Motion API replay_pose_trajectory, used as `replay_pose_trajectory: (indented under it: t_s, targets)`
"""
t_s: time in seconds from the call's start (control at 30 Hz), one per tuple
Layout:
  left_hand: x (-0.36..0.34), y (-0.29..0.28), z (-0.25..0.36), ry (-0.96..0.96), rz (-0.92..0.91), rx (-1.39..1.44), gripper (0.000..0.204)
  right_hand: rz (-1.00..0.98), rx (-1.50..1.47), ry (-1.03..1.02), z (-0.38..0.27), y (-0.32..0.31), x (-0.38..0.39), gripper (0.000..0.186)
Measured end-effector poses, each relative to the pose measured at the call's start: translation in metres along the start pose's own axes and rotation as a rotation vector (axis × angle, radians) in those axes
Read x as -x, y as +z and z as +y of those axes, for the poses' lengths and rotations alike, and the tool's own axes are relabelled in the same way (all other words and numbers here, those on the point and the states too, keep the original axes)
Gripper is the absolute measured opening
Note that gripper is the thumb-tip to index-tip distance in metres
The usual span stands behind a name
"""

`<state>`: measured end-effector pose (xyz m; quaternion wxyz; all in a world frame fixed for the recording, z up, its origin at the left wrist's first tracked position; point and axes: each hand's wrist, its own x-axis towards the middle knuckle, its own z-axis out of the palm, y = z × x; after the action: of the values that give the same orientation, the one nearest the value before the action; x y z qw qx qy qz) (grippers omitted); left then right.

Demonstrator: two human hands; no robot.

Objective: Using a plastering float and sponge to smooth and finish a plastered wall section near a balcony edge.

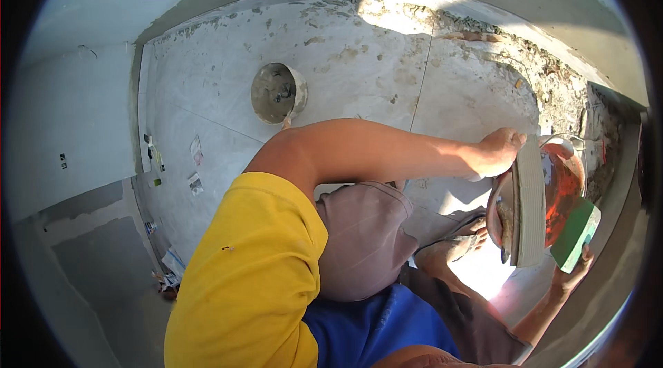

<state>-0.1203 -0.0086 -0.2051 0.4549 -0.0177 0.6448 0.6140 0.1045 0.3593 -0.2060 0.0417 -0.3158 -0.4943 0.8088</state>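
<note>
My left arm, in a yellow sleeve, reaches across to the right. My left hand [500,151] is closed on the upper end of a long beige board with a ribbed face [530,209]. The board lies across the mouth of a round bucket with an orange-red inside [565,192]. A brown handle-like piece [506,219] shows along the board's left side. At the lower right my right hand [579,268] grips the lower end of a green rectangular block [576,235], beside the bucket's rim. Its other fingers are partly hidden behind the block.
A grey mortar-stained bucket [298,91] stands on the pale floor [359,85]. Rubble and mortar crumbs [552,78] lie along the far right wall. Scraps of litter [196,183] are at the left. My sandalled foot [452,247] is just left of the orange-red bucket.
</note>
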Motion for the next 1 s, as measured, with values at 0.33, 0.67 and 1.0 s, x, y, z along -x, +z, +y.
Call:
replay_pose_trajectory:
  t_s: [0.33, 0.67, 1.0]
  targets:
    - [0.026, -0.071, 0.005, 0.061, 0.138, 0.285, 0.04, -0.172, 0.178, 0.12, -0.022, 0.136, -0.016, 0.049]
    - [0.138, -0.236, 0.019, 0.119, 0.5, 0.525, 0.045, -0.669, 0.288, 0.323, 0.008, 0.384, -0.071, 0.053]
    - [0.182, -0.387, -0.015, 0.078, 0.834, 0.643, 0.046, -0.785, 0.336, 0.247, 0.093, 0.561, -0.112, 0.035]
